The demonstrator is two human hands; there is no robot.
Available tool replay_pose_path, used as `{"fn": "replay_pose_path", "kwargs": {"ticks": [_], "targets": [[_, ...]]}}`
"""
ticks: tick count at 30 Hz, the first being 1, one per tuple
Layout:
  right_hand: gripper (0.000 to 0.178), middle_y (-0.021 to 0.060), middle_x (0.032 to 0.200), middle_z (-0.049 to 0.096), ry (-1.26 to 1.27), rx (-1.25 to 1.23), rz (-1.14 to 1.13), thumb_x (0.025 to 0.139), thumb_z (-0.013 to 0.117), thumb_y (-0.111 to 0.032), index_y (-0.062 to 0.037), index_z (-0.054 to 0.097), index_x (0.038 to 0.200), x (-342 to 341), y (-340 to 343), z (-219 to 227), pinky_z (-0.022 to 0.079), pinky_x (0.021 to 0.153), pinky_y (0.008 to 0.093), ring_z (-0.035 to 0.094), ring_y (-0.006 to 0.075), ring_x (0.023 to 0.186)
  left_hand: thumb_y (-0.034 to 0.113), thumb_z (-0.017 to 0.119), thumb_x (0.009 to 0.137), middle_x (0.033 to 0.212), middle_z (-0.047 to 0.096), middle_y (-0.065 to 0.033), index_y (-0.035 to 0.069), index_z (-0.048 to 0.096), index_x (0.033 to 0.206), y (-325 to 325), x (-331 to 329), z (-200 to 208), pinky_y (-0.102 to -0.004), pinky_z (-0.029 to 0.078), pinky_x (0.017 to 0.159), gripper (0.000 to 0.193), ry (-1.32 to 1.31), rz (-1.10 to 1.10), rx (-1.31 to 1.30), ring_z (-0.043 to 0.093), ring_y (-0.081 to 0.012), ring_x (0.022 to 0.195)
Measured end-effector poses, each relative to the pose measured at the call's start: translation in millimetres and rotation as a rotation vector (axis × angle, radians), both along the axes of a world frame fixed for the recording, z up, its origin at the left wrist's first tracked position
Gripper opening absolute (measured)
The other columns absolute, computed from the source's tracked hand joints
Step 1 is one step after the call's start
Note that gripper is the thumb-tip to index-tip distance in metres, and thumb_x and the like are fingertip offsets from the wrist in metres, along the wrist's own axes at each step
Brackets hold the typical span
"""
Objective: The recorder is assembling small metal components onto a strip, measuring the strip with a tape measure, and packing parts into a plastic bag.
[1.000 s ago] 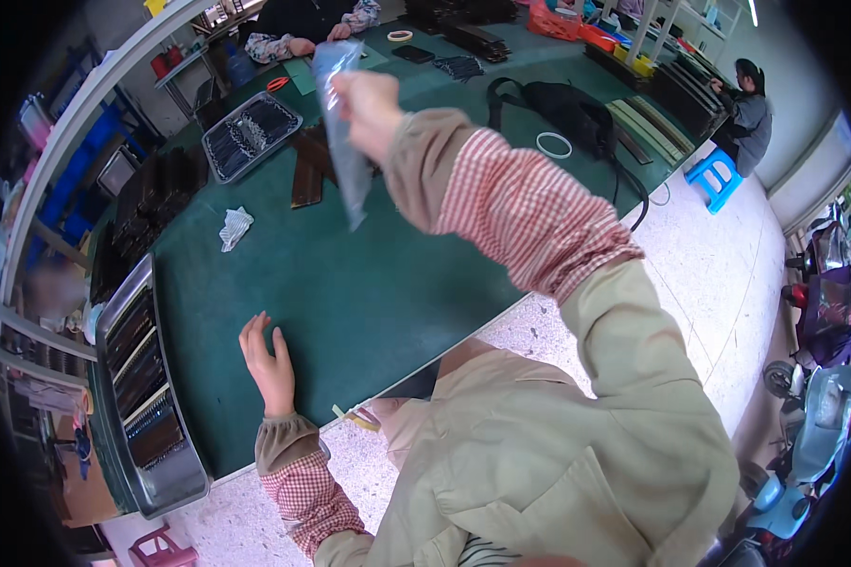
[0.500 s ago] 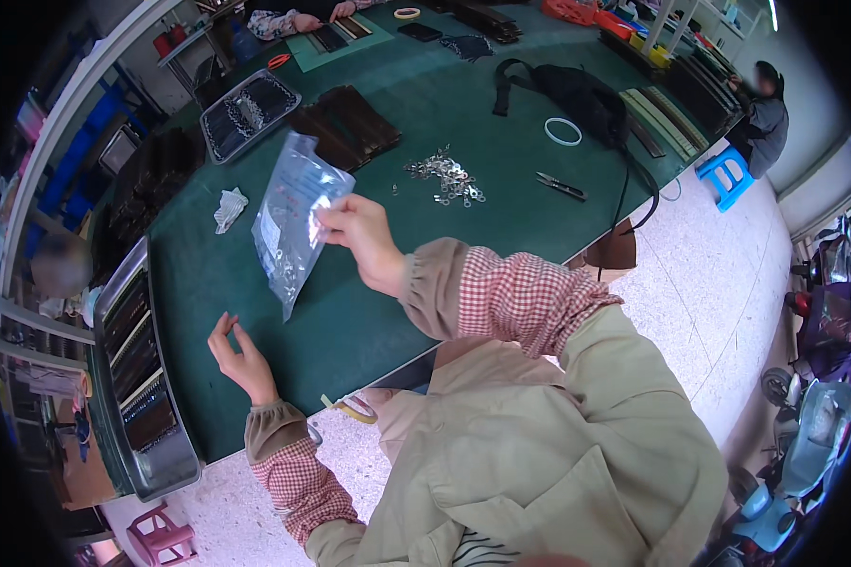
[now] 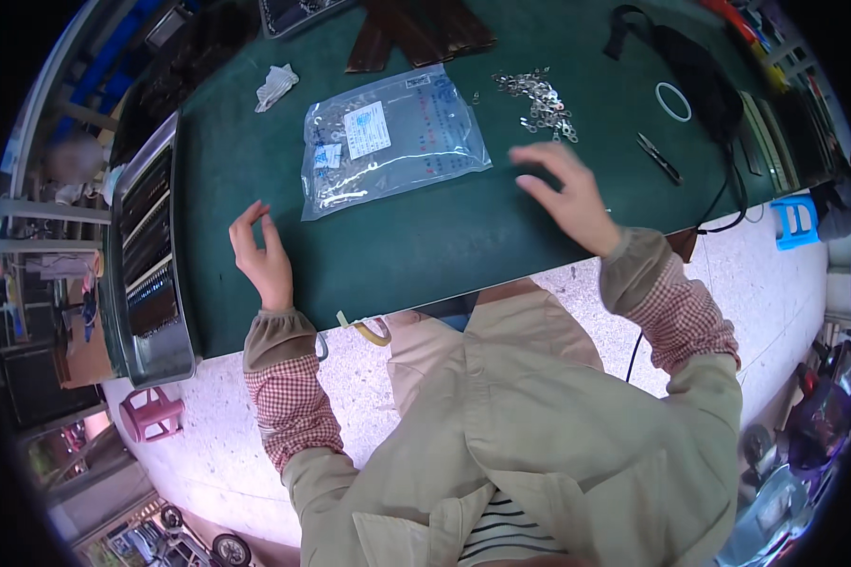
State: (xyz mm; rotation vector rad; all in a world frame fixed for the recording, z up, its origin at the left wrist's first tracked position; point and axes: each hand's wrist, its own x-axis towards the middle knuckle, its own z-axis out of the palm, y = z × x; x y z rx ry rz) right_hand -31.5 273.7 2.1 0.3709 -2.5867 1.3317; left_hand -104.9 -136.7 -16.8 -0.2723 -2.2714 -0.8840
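Note:
A clear plastic bag (image 3: 416, 132) with white labels and small metal parts inside lies flat on the green tabletop (image 3: 425, 246). My right hand (image 3: 572, 197), empty, is just right of the bag and apart from it, thumb and fingers spread. On the other side, my left hand (image 3: 263, 260) hovers below the bag's lower left corner, holding nothing, with its fingers apart. Beyond my right hand is a loose pile of small silvery metal pieces (image 3: 542, 104).
Thread snips (image 3: 660, 158) and a white ring (image 3: 673, 102) lie at right, by a black bag (image 3: 700, 80). A metal tray (image 3: 182, 321) of dark strips flanks the left edge. Crumpled white paper (image 3: 276, 88) and brown pieces (image 3: 416, 42) sit farther back.
My right hand has let go of the plastic bag, which now lies flat on the table, and has moved right. My left hand stays near the left side. The view has shifted.

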Motion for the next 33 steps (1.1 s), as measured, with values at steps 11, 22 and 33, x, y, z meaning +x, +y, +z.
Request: {"fn": "replay_pose_path", "kwargs": {"ticks": [11, 22, 33], "targets": [[0.069, 0.0176, 0.154, 0.034, 0.323, 0.683, -0.052, 0.091, 0.062, -0.049, -0.0169, 0.042, 0.149, -116, 67, -41, 0.027, 0.114, 0.0488, 0.032, 0.0360, 0.141, -0.001, 0.062, 0.087, 0.104, 0.065, -0.0149, 0.000, 0.064, 0.107, 81, -9, 48, -0.0394, 0.048, 0.090, 0.020, -0.063, -0.316, -0.188, 0.059, -0.0325, 0.105], [0.039, 0.0087, 0.119, 0.054, 0.200, 0.635, -0.004, 0.091, 0.067, -0.039, -0.0104, 0.060, 0.117, -119, 54, -25, 0.046, 0.089, 0.0392, 0.053, 0.0269, 0.111, 0.019, 0.061, 0.093, 0.095, 0.068, -0.0156, 0.006, 0.066, 0.110, 195, -87, 58, -0.0455, 0.050, 0.079, 0.022, -0.198, -0.714, -0.422, 0.062, -0.0352, 0.096], [0.022, 0.0089, 0.082, 0.060, 0.381, 0.510, 0.023, 0.091, 0.069, -0.020, -0.0057, 0.052, 0.090, -122, 58, -35, 0.050, 0.059, 0.0401, 0.064, 0.0290, 0.066, 0.030, 0.063, 0.092, 0.073, 0.067, -0.0134, 0.007, 0.061, 0.094, 215, -103, 73, -0.0457, 0.050, 0.064, 0.023, -0.245, -0.661, -0.571, 0.065, -0.0363, 0.070]]}}
